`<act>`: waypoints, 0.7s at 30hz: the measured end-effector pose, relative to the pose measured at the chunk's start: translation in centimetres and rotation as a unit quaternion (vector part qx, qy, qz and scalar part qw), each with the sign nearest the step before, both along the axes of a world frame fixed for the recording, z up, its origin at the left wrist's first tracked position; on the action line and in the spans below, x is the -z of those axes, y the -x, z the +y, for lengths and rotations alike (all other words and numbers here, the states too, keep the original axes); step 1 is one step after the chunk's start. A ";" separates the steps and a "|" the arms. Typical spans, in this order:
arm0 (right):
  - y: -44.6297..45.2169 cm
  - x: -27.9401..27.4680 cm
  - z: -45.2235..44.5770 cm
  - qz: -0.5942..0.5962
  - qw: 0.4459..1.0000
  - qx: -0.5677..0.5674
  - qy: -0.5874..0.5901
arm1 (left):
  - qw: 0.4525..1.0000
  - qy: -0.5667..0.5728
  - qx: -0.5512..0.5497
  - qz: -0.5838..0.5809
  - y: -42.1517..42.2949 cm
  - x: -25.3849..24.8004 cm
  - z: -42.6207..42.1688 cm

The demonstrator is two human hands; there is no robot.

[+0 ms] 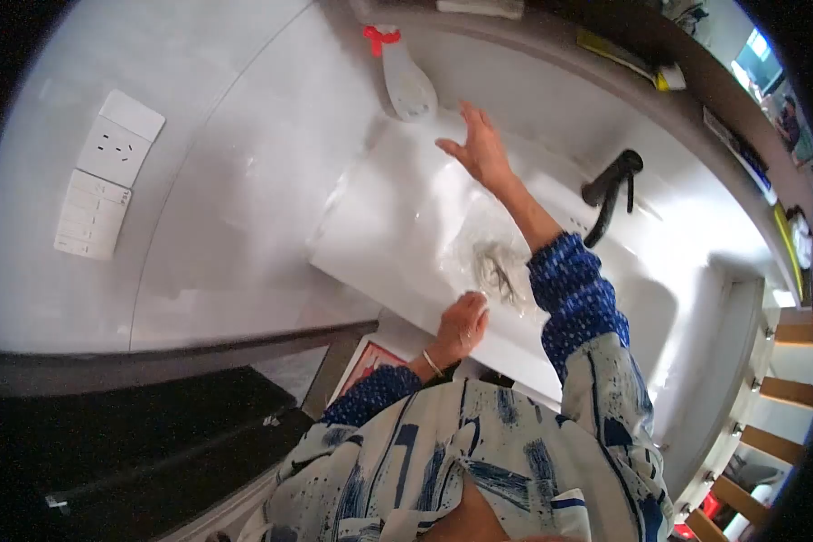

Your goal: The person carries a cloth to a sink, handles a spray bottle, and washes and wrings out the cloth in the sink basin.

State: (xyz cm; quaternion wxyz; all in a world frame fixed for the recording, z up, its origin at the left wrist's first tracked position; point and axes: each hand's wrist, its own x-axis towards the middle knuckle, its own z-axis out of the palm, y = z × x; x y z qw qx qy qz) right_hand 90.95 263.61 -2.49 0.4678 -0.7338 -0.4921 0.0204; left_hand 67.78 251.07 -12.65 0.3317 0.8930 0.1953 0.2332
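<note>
My right hand (481, 149) reaches out over the back of the white sink counter (379, 212), fingers apart and holding nothing. Just beyond its fingertips stands a clear spray bottle (409, 88) with a red nozzle. Near the counter's front edge is my left hand (462, 327), fingers curled together; whatever it may hold is too small to make out. Between the two hands a clear plastic bag (468, 237) and a crumpled pale cloth (499, 274) lie on the white surface, partly beside my right forearm.
A black faucet (612, 188) rises at the basin's back. Wall sockets (116, 149) are at the left. A shelf holding a yellow-edged item (669, 78) runs along the upper right. Open cabinet shelves (789, 392) stand at the right, a dark panel (154, 434) at lower left.
</note>
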 end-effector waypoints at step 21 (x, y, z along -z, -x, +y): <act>0.3 -0.5 6.3 0.030 0.998 0.014 0.058 | 0.996 0.079 0.031 0.026 -0.7 -0.8 -1.7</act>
